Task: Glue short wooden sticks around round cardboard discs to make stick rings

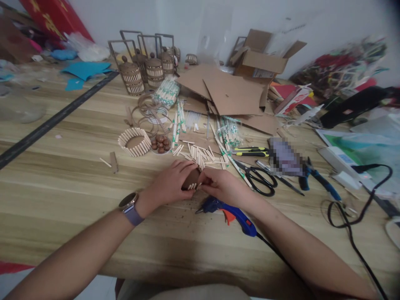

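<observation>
A brown cardboard disc with a few short wooden sticks along its near edge is gripped between the thumb and fingers of my left hand. At the disc's right edge, my right hand is closed in a pinch; whatever is between its fingertips is too small to make out. Just beyond both hands lies a loose pile of short cut sticks. A blue glue gun with an orange trigger rests on the table below my right hand, its nozzle pointing left.
Left of the pile are a stick ring and a dish of brown beads. Black scissors, a yellow-black cutter and blue pliers lie right. Behind stand small handled baskets, cardboard sheets and an open box.
</observation>
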`<state>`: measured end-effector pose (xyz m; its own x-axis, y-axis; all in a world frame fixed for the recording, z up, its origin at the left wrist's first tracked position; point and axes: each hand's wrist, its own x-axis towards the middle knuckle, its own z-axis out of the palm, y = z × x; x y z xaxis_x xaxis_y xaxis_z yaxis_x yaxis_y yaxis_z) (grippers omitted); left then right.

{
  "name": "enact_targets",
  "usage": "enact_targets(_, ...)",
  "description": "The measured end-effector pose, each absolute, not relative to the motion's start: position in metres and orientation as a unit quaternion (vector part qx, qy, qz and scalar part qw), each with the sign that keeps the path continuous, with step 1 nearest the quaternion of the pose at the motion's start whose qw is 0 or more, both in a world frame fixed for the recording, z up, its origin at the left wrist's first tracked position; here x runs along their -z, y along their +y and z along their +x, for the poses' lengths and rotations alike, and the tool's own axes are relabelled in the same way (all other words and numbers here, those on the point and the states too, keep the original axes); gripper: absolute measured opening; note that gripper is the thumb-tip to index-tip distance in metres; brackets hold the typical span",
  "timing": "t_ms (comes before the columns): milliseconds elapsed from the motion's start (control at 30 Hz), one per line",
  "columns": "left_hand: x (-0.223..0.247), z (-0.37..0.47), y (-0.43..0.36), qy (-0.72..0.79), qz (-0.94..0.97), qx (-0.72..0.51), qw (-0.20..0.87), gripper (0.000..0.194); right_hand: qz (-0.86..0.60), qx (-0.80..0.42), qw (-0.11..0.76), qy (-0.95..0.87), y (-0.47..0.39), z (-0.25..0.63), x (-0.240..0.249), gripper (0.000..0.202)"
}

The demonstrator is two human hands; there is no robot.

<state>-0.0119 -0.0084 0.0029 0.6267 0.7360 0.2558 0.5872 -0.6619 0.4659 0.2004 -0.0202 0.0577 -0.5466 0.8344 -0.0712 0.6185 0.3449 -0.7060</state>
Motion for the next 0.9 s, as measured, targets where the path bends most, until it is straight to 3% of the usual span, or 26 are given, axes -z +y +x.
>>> enact_targets(567, -0.006, -0.01, -0.01, 0.374, 0.886, -0.212, 0.177, 0.066, -0.382, -0.173, 0.101, -0.902, -0.023, 0.194, -0.052, 0.017)
enact_targets(700, -0.007, -0.007, -0.011, 0.379, 0.884, -0.21, 0.173, 0.071, -0.37, -0.163, 0.107, -0.909, -0.023, 0.195, -0.053, 0.018)
enact_targets(900, -0.005, -0.001, -0.013, 0.401, 0.873, -0.222, 0.164, 0.061, -0.367, -0.178, 0.105, -0.907, -0.023, 0.193, -0.057, 0.016)
